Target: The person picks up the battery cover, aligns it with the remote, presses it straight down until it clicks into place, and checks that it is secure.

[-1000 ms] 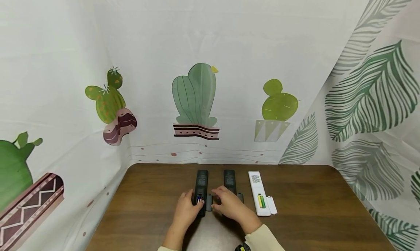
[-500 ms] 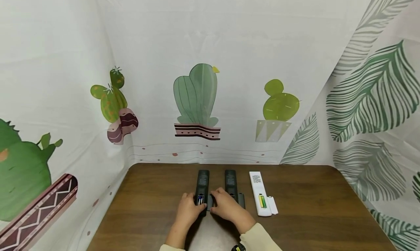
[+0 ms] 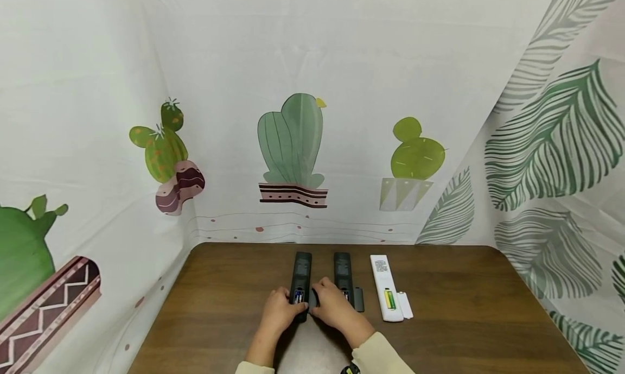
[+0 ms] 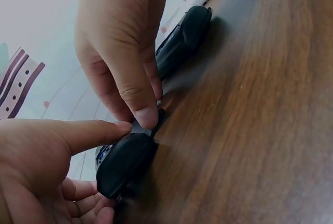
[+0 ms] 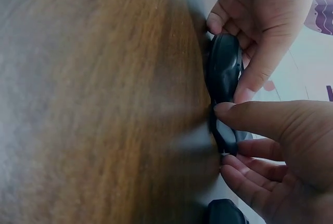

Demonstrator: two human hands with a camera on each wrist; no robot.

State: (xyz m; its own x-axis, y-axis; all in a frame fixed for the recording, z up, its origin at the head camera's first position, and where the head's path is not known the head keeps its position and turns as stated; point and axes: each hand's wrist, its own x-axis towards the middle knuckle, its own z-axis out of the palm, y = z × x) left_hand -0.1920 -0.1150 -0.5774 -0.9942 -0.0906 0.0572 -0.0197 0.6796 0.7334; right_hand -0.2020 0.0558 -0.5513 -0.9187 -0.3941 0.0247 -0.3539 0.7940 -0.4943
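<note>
On the table lies a black remote control [image 3: 302, 268], back side up, with batteries [image 3: 299, 296] visible in its uncovered compartment. My left hand [image 3: 278, 312] grips its near part, thumb on the right side and fingers round the left. Just to the right, my right hand [image 3: 335, 309] pinches a dark battery cover [image 5: 225, 136] between thumb and fingers, beside the remote and low over the table. The head view shows only a sliver of that cover. A second black remote [image 3: 343, 265] stands beyond the right hand, partly hidden by it.
Another dark battery cover [image 3: 359, 299] lies right of the second black remote. Farther right is a white remote [image 3: 381, 271] with a green-and-yellow battery [image 3: 389, 298] showing and its white cover [image 3: 405, 305] alongside. A patterned cloth [image 3: 361, 146] hangs behind the wooden table [image 3: 469, 298].
My right hand has come down and slightly left onto the battery cover and now pinches it. The left hand stays on the black remote, its thumb slightly shifted.
</note>
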